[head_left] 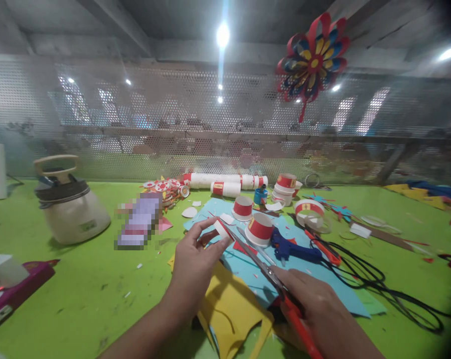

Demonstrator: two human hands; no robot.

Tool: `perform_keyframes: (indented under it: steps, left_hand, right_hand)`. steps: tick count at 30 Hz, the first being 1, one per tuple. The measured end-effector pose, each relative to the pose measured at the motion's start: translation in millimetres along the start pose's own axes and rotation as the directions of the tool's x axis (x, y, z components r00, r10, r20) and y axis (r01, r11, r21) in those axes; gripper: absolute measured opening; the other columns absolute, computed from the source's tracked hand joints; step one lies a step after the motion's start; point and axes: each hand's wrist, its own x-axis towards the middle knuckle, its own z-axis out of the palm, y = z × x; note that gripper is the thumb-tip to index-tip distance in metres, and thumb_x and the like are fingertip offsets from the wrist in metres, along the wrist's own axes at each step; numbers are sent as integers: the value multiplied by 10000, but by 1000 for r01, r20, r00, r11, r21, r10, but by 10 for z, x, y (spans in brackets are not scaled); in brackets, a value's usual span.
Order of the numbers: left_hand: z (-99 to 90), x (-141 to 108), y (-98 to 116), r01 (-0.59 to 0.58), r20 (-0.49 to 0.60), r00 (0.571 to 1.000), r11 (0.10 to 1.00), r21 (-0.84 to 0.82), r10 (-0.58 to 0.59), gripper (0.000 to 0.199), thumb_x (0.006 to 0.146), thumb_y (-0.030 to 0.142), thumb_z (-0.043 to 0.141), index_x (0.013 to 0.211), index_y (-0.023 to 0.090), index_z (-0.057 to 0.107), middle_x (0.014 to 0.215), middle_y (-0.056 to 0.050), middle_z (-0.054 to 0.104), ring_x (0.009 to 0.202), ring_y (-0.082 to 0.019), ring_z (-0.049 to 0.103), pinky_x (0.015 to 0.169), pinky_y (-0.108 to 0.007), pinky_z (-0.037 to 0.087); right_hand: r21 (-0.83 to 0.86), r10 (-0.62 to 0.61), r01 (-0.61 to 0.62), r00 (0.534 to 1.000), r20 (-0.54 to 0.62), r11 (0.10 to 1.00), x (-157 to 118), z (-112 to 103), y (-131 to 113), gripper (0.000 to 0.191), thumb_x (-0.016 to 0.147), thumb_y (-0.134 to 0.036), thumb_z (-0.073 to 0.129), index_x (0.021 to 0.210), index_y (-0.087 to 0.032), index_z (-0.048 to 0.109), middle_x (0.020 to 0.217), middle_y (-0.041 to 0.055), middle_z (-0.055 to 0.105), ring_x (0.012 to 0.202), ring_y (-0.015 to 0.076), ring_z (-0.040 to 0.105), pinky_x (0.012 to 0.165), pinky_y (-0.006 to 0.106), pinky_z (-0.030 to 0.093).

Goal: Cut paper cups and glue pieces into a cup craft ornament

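Note:
Between the thumb and fingers of my left hand (197,259) is a small curved piece of red and white paper (223,229). My right hand (315,299) grips red-handled scissors (272,274), their blades parted and pointing up-left, tips close to the paper piece. Just beyond the blades, a red and white paper cup (259,229) stands upside down on light blue paper (345,284), with a second such cup (242,208) behind it. Below my hands lies cut yellow paper (230,309).
A blue glue gun (296,249) with a black cord lies at right, beside orange-handled cutters (328,252). Stacked cups (225,180) lie at the back. A beige kettle (74,209), a blurred phone (141,219) and a purple power strip (27,286) are left. A paper flower (315,62) hangs above.

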Motion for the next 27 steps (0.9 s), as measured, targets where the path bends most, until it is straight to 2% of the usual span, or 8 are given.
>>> perform_keyframes:
  steps: [7,12,19,23,27]
  left_hand:
    - [7,3,3,-34,-46,998,999,-13,33,393,611,209,763,976,170,622,996,-86,696,985,-236,624,810,-330,513]
    - [10,-7,3,3,-39,999,1000,2,-3,502,626,222,753,1095,154,587,1022,-106,686,1002,-238,613,850,-355,498]
    - [-17,-14,-49,-45,1,999,999,29,45,466,664,224,718,1108,168,588,1232,-121,582,1076,-245,575,885,-358,480]
    - [-10,-8,-63,-50,-11,999,999,-10,50,449,641,193,723,1074,176,604,1198,-110,602,1058,-244,586,889,-365,483]
    - [-4,-2,-61,-58,-6,998,998,-16,58,441,637,181,718,1064,192,608,1167,-93,623,1060,-241,586,887,-364,490]
  right_hand:
    - [-8,10,-10,1000,-13,1000,25,33,21,508,722,-138,547,1228,-186,531,965,100,645,869,241,620,753,375,509]
    - [-23,29,-30,999,-23,999,1,71,54,537,721,-124,527,1252,-209,518,1051,110,626,948,244,614,811,381,506]
    - [-19,29,-29,1000,-12,999,2,57,39,554,708,-116,528,1254,-209,510,997,101,628,886,240,625,767,385,518]
    - [-3,22,-22,1000,-14,1000,0,26,14,558,699,-113,536,1247,-214,523,1008,99,639,896,243,626,767,376,517]
    - [15,29,-28,998,-55,999,-3,-39,-58,515,718,-101,517,1213,-240,558,933,73,669,827,221,640,735,326,519]
